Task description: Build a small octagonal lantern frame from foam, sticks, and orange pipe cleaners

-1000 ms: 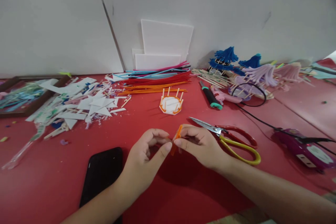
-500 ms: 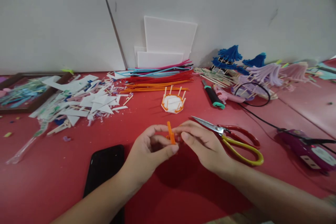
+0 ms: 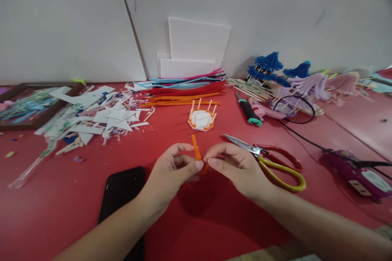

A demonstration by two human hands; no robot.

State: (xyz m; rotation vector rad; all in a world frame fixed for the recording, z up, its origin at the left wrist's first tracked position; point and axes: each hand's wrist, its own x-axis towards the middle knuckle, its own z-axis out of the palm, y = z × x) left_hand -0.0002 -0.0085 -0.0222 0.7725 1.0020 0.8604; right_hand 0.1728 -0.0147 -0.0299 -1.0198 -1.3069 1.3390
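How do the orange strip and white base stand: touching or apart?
Apart. The head view shows red table between the upper tip of the orange strip and the near edge of the white base.

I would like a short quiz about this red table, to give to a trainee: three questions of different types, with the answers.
1. True or false: the phone lies nearer to the left hand than to the right hand.

2. What colour is the strip that the left hand holds?
A) blue
B) orange
C) pink

3. Fill in: the ____ have one red handle and one yellow handle.

Key: 1 true; 2 B; 3 scissors.
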